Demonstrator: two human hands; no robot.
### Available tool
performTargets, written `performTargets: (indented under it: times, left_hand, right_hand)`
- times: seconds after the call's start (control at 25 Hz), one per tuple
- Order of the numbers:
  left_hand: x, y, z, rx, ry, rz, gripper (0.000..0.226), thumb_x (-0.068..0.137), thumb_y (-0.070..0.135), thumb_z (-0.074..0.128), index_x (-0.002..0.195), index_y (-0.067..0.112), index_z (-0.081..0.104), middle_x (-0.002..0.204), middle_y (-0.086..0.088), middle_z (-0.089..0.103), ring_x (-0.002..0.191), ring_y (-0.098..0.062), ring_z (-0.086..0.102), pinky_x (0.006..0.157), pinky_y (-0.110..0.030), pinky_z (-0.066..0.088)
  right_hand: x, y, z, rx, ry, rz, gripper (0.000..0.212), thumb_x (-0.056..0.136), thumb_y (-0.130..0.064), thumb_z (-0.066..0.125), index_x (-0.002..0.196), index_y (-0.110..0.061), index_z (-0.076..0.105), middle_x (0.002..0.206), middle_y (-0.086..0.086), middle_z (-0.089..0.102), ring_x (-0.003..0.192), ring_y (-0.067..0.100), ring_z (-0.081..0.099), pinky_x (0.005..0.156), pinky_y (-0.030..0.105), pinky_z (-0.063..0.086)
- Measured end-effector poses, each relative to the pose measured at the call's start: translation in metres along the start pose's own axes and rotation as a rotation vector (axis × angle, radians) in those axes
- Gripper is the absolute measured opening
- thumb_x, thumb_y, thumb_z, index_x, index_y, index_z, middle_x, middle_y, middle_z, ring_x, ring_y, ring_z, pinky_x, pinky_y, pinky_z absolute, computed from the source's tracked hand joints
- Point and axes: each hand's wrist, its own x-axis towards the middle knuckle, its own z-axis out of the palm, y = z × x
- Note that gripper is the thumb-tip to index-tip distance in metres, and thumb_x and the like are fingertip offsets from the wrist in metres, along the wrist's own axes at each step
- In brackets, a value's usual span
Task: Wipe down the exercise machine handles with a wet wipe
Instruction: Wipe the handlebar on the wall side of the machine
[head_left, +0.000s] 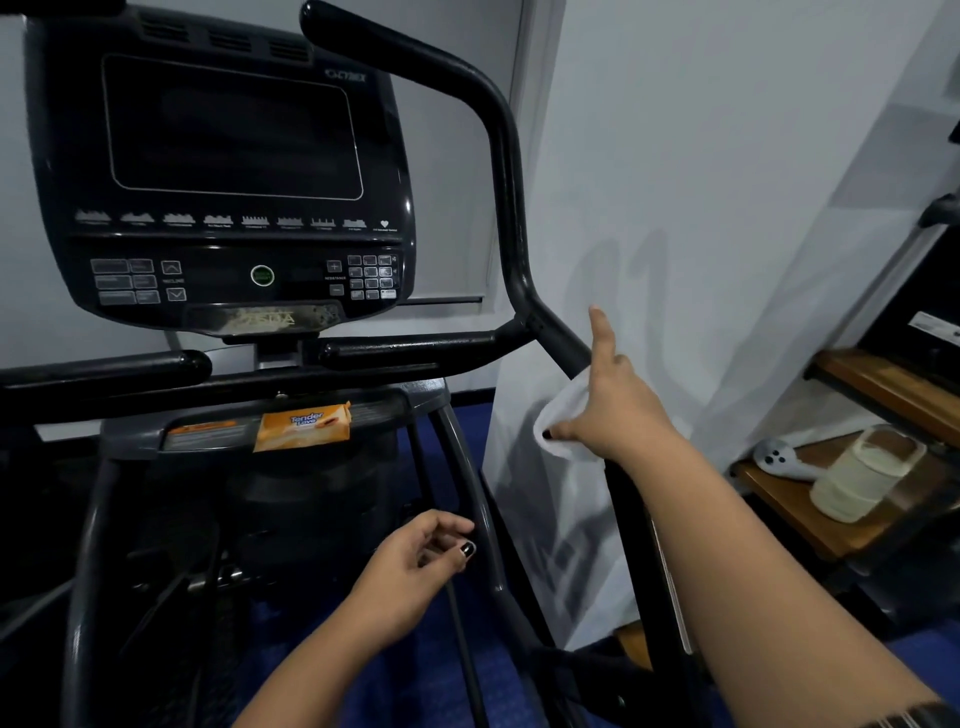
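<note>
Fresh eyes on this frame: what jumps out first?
First, the right hand at centre right, gripping a white wet wipe around the long black handle, index finger sticking out. Next, the big dark console at upper left, with an orange wipes pack on the tray under it. The left hand hangs loosely curled at low centre, holding nothing.

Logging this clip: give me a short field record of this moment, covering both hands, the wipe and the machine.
right hand: grips the wet wipe around the right handle, index finger extended
left hand: loosely curled, holding nothing, lower down
wet wipe: white, wrapped on the handle's lower stretch
wipe pack: orange, lying just below the console
console: screen dark
</note>
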Motion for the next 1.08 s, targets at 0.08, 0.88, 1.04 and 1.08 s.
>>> performTargets:
  times: [0.08, 0.88, 1.04, 1.08]
  left_hand:
    - [0.0, 0.001, -0.006, 0.022, 0.008, -0.007, 0.019, 0.091, 0.012, 0.067, 0.104, 0.025, 0.069, 0.1, -0.009, 0.07, 0.092, -0.025, 0.069, 0.092, -0.042, 0.055]
    - [0.001, 0.0, -0.012, 0.04, -0.062, -0.033, 0.018, 0.092, 0.012, 0.066, 0.106, 0.024, 0.068, 0.103, -0.011, 0.069, 0.094, -0.026, 0.069, 0.088, -0.034, 0.055]
    - [-0.003, -0.002, -0.01, 0.046, -0.081, -0.045, 0.018, 0.092, 0.014, 0.066, 0.105, 0.027, 0.069, 0.103, -0.009, 0.07, 0.093, -0.023, 0.069, 0.089, -0.035, 0.056]
    - [-0.003, -0.001, -0.009, 0.045, -0.08, -0.044, 0.018, 0.093, 0.013, 0.065, 0.105, 0.026, 0.068, 0.103, -0.01, 0.071, 0.093, -0.021, 0.07, 0.086, -0.032, 0.056]
  right_hand:
    - [-0.019, 0.007, -0.004, 0.106, -0.052, -0.024, 0.141, 0.064, -0.031, 0.09, 0.148, -0.043, -0.024, 0.134, 0.009, 0.041, 0.113, 0.03, 0.054, 0.091, 0.039, 0.048]
    - [0.064, -0.005, -0.021, 0.485, -0.352, 0.296, 0.044, 0.075, -0.017, 0.076, 0.113, -0.002, 0.062, 0.096, 0.018, 0.072, 0.08, 0.031, 0.07, 0.082, 0.047, 0.059]
    - [0.05, 0.02, -0.021, 0.754, -0.56, 0.331, 0.047, 0.088, -0.037, 0.068, 0.119, -0.003, 0.06, 0.101, 0.017, 0.068, 0.082, 0.028, 0.067, 0.073, 0.038, 0.058]
    - [0.043, 0.028, -0.019, 0.8, -0.581, 0.316, 0.049, 0.089, -0.043, 0.065, 0.119, -0.004, 0.061, 0.102, 0.017, 0.069, 0.084, 0.028, 0.068, 0.073, 0.037, 0.058]
